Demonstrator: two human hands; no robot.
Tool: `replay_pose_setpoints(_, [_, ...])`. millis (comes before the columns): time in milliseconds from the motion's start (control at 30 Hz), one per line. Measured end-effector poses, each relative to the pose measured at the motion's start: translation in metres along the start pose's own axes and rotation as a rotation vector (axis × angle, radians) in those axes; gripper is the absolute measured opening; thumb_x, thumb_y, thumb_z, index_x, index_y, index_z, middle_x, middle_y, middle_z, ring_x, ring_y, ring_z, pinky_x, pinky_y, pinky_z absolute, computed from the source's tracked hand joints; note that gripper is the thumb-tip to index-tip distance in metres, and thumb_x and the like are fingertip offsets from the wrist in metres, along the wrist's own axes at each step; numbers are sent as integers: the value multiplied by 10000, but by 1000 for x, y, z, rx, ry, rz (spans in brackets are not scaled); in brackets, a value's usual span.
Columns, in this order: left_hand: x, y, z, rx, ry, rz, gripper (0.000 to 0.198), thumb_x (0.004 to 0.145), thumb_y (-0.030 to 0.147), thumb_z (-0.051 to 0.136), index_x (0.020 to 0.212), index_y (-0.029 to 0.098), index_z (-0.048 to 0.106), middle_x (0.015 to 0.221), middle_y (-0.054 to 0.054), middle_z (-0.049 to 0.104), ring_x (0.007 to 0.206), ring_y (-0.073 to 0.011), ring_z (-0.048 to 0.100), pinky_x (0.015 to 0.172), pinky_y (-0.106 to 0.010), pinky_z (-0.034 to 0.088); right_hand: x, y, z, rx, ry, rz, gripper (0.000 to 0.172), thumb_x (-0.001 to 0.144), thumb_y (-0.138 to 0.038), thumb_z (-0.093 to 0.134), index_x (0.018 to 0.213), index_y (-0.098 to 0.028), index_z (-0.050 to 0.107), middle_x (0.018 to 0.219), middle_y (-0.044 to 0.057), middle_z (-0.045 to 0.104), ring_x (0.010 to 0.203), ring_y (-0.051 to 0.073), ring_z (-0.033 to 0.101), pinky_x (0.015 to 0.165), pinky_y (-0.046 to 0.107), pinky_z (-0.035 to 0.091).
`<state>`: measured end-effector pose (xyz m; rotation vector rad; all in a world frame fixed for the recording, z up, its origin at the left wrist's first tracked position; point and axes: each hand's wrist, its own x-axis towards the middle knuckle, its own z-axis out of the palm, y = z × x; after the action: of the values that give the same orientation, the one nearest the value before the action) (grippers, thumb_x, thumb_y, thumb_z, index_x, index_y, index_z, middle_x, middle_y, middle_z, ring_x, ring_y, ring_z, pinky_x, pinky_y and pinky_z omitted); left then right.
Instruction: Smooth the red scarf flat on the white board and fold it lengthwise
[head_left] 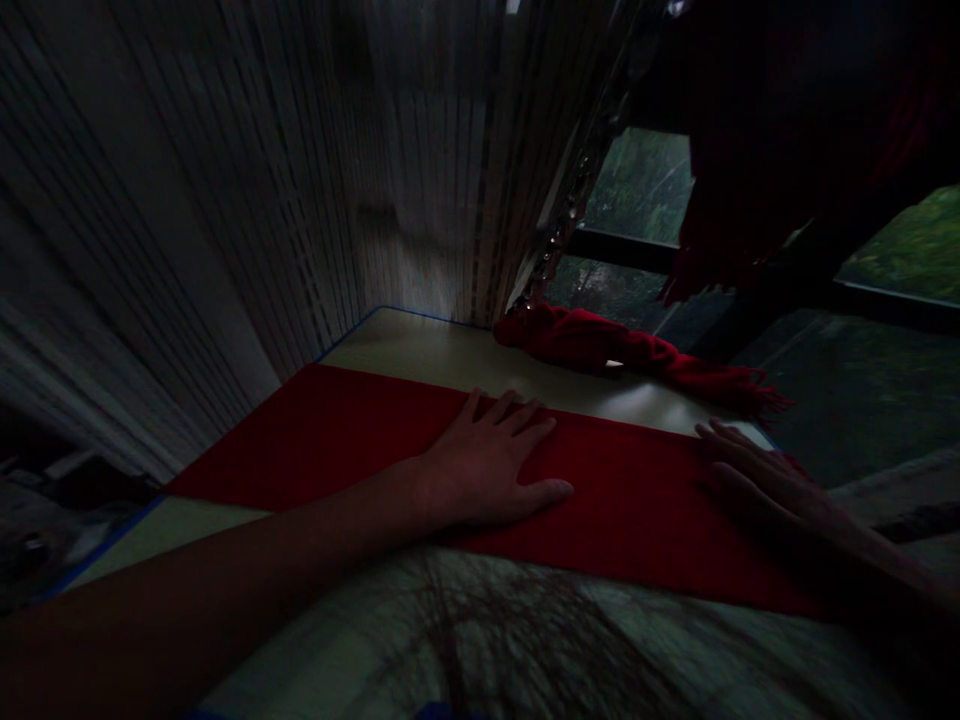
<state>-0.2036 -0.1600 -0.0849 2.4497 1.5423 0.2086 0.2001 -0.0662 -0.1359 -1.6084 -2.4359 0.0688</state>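
A red scarf-like cloth [615, 500] lies flat across a pale table [420, 345], stretching from the left edge toward the right. My left hand [487, 460] rests palm down on the middle of the cloth with its fingers spread. Near the cloth's right part, my right hand [757, 480] is held with fingers stretched out and the palm turned inward. Dim light hides whether that hand presses on the fabric. Neither hand grips anything.
Along the table's far edge lies a bunched red fringed scarf [630, 345]. Dark red fringed fabric [742, 200] hangs before the window [637, 190]. String curtains [420, 170] hang at the back and left. Dark hair [525, 640] blurs the near table area.
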Motion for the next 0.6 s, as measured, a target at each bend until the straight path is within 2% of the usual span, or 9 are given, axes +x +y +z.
replay_pose_setpoints(167, [-1,1,-1,3,-2,-3,871,993,786,322,1661,229,284,1747,-80,179,1620,-353,107,1285,-645,65,0,-2,-2,66,-85,23,752,985,-699,300,1631,-321,371,1734,-15,269,1602,230,178,1306,471,134])
replay_pose_setpoints(267, [-1,1,-2,3,-19,-12,872,994,785,326,1663,227,280,1748,-77,174,1624,-343,91,1288,-637,65,0,-8,-5,73,-93,61,781,981,-715,286,1638,-298,357,1734,-20,270,1609,221,156,1310,458,108])
replay_pose_setpoints(400, [0,1,-2,5,-13,-9,873,990,791,323,1663,236,278,1749,-73,172,1623,-344,92,1286,-639,74,2,-17,-11,44,-135,100,847,951,-746,276,1627,-247,381,1724,24,297,1604,240,177,1304,468,132])
replay_pose_setpoints(600, [0,2,-2,13,-5,-6,866,993,784,322,1659,232,289,1743,-79,198,1623,-339,97,1289,-630,77,2,-20,-14,2,-109,65,782,979,-700,274,1618,-268,400,1710,21,332,1587,230,210,1294,441,183])
